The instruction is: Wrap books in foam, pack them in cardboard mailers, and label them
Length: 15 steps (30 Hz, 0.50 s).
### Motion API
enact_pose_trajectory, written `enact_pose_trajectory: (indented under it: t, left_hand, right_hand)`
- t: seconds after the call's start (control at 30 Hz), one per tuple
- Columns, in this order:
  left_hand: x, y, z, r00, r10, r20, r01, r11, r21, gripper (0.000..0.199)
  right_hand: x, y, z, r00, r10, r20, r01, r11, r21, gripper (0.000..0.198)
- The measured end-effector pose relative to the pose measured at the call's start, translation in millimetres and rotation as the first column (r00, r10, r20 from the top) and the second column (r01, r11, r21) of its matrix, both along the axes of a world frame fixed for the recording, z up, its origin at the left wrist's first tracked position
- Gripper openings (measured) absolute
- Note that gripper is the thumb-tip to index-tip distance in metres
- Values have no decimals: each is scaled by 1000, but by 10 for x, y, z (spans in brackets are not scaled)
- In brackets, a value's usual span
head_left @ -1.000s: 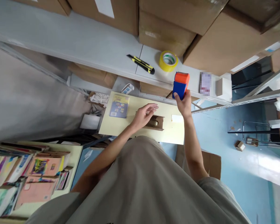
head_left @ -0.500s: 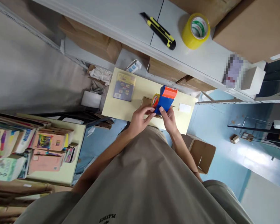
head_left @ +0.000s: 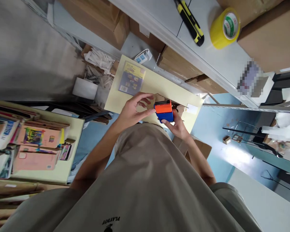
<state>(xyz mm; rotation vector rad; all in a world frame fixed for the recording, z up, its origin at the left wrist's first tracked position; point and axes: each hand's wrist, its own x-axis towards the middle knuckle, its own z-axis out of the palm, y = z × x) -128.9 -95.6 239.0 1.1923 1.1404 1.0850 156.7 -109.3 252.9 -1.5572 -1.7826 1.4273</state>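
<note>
A blue and orange tape dispenser with a dark toothed edge is in my right hand, which grips its right side with the thumb across the blue front. My left hand is beside it on the left, fingers apart and curved. Its thumb tip reaches the dispenser's orange edge; I cannot tell whether it touches. Behind the dispenser, an open cardboard box lies on the cream table, partly hidden by it and my hands.
A purple and yellow package and a white paper lie on the table. On the grey shelf above are a black and yellow utility knife and a yellow tape roll. Books are stacked at the left.
The dispenser has turned so its toothed orange end faces me, and it has come lower. My left hand has moved left off it and spread its fingers. The head view has shifted.
</note>
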Motion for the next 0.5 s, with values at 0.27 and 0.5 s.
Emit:
enact_pose_trajectory:
  t: [0.27, 0.5]
  left_hand:
    - [-328, -41, 238, 986, 31, -163, 11, 969, 248, 54]
    - [-468, -206, 114, 955, 36, -293, 88, 913, 398, 37]
  right_hand:
    - [-143, -9, 345, 977, 93, 189, -117, 986, 119, 73]
    - [-312, -134, 403, 945, 62, 321, -121, 978, 167, 69]
